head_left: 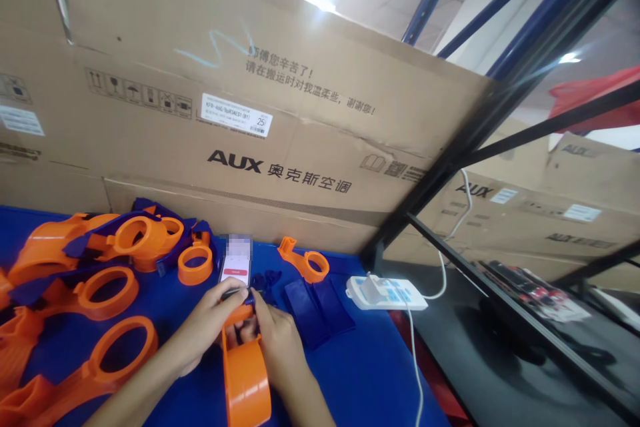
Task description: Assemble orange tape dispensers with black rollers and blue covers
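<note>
Both my hands meet over an orange plastic ring-shaped part [246, 377] standing on edge on the blue table [360, 373]. My left hand [207, 323] pinches a small dark piece at the part's top end. My right hand [275, 333] curls around the same end from the right side. A phone [236, 265] with a lit screen stands just behind my fingers. Two dark blue flat pieces [317, 307] lie right of my hands.
Several orange ring parts [107, 290] and blue pieces crowd the left of the table. Another orange part [305, 261] lies near a white power strip [385, 292] with a cable. Large cardboard boxes [250, 113] stand behind; a dark metal rack [500, 280] is at right.
</note>
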`<act>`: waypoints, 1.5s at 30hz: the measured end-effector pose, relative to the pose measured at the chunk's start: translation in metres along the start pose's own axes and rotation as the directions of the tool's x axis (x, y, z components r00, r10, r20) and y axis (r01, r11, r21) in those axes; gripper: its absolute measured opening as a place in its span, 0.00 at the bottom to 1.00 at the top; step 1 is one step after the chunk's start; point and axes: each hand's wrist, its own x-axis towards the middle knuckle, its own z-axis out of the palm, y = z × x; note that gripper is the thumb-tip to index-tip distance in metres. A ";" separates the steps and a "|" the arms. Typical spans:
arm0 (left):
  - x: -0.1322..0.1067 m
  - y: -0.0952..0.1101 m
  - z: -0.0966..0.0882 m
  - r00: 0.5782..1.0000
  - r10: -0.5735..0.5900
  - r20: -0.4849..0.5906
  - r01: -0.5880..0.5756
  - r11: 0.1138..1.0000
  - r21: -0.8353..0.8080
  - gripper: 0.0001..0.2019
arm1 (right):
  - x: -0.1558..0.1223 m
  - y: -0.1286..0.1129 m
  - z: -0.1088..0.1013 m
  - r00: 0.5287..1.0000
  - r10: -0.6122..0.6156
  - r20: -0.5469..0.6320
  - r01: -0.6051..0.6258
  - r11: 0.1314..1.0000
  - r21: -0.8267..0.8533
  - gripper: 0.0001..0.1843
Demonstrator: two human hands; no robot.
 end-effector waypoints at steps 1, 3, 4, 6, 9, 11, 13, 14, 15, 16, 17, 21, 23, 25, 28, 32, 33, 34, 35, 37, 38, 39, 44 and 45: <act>0.000 0.000 0.000 1.000 -0.003 -0.008 0.003 1.000 -0.002 0.14 | 0.001 0.000 -0.002 1.000 0.005 0.008 -0.005 1.000 0.023 0.29; 0.000 -0.001 0.000 0.999 -0.019 -0.028 0.019 1.000 0.005 0.15 | 0.002 0.001 -0.007 1.000 0.012 0.019 -0.013 0.998 0.065 0.29; 0.000 -0.001 0.000 0.999 -0.027 -0.036 0.028 1.000 0.014 0.16 | 0.002 0.002 -0.009 1.000 0.012 0.017 -0.013 0.997 0.081 0.29; 0.000 -0.002 0.000 0.998 -0.043 -0.037 0.045 0.998 0.048 0.16 | 0.003 0.001 -0.012 1.000 0.020 -0.003 -0.020 0.994 0.109 0.29; 0.000 -0.002 0.001 0.999 -0.045 -0.025 0.047 0.993 0.106 0.15 | 0.003 0.000 -0.014 0.997 0.057 -0.051 -0.048 0.985 0.168 0.29; 0.001 -0.002 0.001 1.000 -0.010 -0.007 0.011 0.992 0.127 0.15 | 0.002 -0.001 -0.013 0.996 0.062 -0.068 -0.049 0.983 0.176 0.28; 0.000 -0.002 0.000 0.999 0.037 0.025 -0.040 0.991 0.126 0.15 | 0.001 -0.002 -0.010 0.997 0.036 -0.073 -0.026 0.992 0.126 0.28; 0.000 -0.002 0.000 0.998 0.055 0.042 -0.060 0.991 0.123 0.15 | 0.000 -0.002 -0.009 0.997 0.018 -0.076 -0.012 0.996 0.088 0.28; -0.001 -0.002 0.000 0.996 0.067 0.058 -0.073 0.990 0.117 0.15 | 0.000 -0.001 -0.008 0.997 0.001 -0.080 0.003 0.999 0.049 0.28; -0.002 -0.002 0.001 0.995 0.072 0.069 -0.079 0.991 0.108 0.15 | -0.001 -0.001 -0.007 0.997 -0.015 -0.082 0.017 1.000 0.018 0.28; -0.002 -0.002 0.001 0.994 0.075 0.077 -0.082 0.992 0.098 0.15 | -0.001 -0.001 -0.007 0.996 -0.027 -0.086 0.026 1.000 -0.007 0.28; -0.003 -0.003 0.002 0.992 0.074 0.101 -0.082 0.994 0.075 0.15 | -0.002 0.000 -0.006 0.994 -0.047 -0.094 0.043 0.998 -0.044 0.27; -0.003 -0.003 0.003 0.992 0.064 0.105 -0.072 0.994 0.079 0.14 | -0.001 -0.001 -0.008 0.995 -0.044 -0.088 0.041 0.998 -0.040 0.26; -0.005 0.000 0.003 0.994 0.045 0.104 -0.052 0.997 0.063 0.14 | -0.001 -0.003 -0.011 0.996 -0.025 -0.090 0.024 1.000 -0.006 0.24; -0.007 0.005 0.003 0.990 -0.012 0.142 0.015 1.000 -0.020 0.14 | 0.001 -0.004 -0.017 0.985 0.092 -0.148 -0.074 0.989 0.128 0.19; -0.006 0.004 0.002 0.991 -0.056 0.125 0.064 0.996 -0.063 0.15 | 0.007 0.002 -0.023 0.941 0.247 -0.232 -0.203 0.959 0.198 0.18; -0.005 0.003 0.001 0.994 -0.058 0.091 0.064 0.996 -0.065 0.16 | 0.008 0.006 -0.024 0.922 0.292 -0.254 -0.252 0.951 0.180 0.18; -0.003 0.003 0.001 0.997 -0.060 0.056 0.063 0.996 -0.068 0.16 | 0.010 0.010 -0.025 0.896 0.346 -0.278 -0.312 0.936 0.161 0.19; -0.002 0.003 0.000 0.998 -0.061 0.027 0.063 0.995 -0.072 0.16 | 0.011 0.014 -0.026 0.867 0.400 -0.297 -0.374 0.916 0.143 0.20; 0.000 0.003 -0.001 0.998 -0.053 -0.018 0.051 0.996 -0.079 0.17 | 0.011 0.023 -0.028 0.820 0.481 -0.309 -0.473 0.875 0.107 0.20; 0.001 0.004 -0.001 0.998 -0.045 -0.033 0.043 0.996 -0.079 0.17 | 0.010 0.027 -0.028 0.811 0.504 -0.297 -0.503 0.860 0.086 0.19; 0.001 0.004 -0.002 0.998 -0.037 -0.043 0.033 0.996 -0.077 0.17 | 0.008 0.030 -0.028 0.811 0.518 -0.272 -0.522 0.850 0.063 0.17; 0.003 0.000 -0.002 0.998 -0.026 -0.050 0.024 0.999 -0.027 0.17 | 0.003 0.035 -0.021 0.830 0.544 -0.125 -0.540 0.839 0.066 0.14; 0.004 -0.002 -0.003 0.998 -0.030 -0.050 0.030 1.000 -0.009 0.17 | 0.003 0.035 -0.020 0.828 0.550 -0.108 -0.542 0.835 0.090 0.13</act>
